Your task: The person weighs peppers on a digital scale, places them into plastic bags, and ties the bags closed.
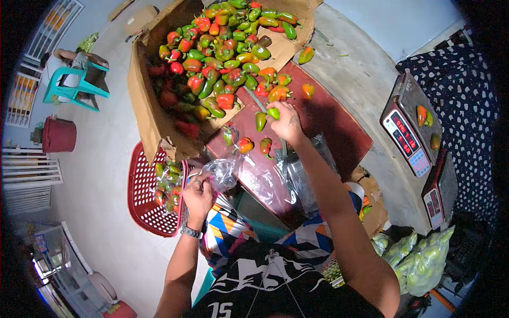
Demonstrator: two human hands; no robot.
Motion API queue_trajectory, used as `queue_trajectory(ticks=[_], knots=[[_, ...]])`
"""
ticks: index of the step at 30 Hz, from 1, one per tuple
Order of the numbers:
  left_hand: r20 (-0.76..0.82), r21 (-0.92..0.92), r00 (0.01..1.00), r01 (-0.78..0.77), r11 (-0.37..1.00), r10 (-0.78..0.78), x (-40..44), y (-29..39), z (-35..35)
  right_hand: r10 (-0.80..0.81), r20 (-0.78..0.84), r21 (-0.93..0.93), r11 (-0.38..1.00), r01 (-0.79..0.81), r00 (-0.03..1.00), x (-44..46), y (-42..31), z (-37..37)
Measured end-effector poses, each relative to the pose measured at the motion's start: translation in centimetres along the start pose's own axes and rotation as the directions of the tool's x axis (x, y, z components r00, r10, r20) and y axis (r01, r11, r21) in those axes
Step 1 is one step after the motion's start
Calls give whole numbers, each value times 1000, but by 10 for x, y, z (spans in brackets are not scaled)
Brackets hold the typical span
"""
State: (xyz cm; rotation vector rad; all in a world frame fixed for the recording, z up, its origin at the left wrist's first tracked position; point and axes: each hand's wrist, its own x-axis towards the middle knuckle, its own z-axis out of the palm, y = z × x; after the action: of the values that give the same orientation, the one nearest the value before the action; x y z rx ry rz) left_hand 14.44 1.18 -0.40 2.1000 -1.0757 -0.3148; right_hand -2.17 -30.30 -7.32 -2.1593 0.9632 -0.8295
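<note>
One green pepper (273, 113), in your right hand (288, 122), fingers closed round it, over the red table (344, 132): grip lightly, sparing the skin. One clear plastic bag (222, 173), gathered in your left hand (196, 197) near the red basket (138, 185): pinch one layer, avoid crumpling. Several loose peppers (265, 147), on the table near your right hand: keep your wrist clear. One cardboard box (139, 95), heaped with more.
</note>
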Motion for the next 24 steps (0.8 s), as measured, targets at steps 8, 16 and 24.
queue_trajectory(ticks=[8, 16, 24], knots=[[26, -38, 999, 45, 998, -44, 1, -2, 1, -131, -162, -59, 991, 123, 978, 10, -6, 1], [7, -78, 1000, 18, 997, -17, 2, -9, 5, -49, -199, 91, 993, 68, 979, 174, -75, 65], [-3, -22, 1000, -4, 1000, 4, 2, -5, 1, 71, 6, 361, 930, -68, 997, 207, -32, 74]])
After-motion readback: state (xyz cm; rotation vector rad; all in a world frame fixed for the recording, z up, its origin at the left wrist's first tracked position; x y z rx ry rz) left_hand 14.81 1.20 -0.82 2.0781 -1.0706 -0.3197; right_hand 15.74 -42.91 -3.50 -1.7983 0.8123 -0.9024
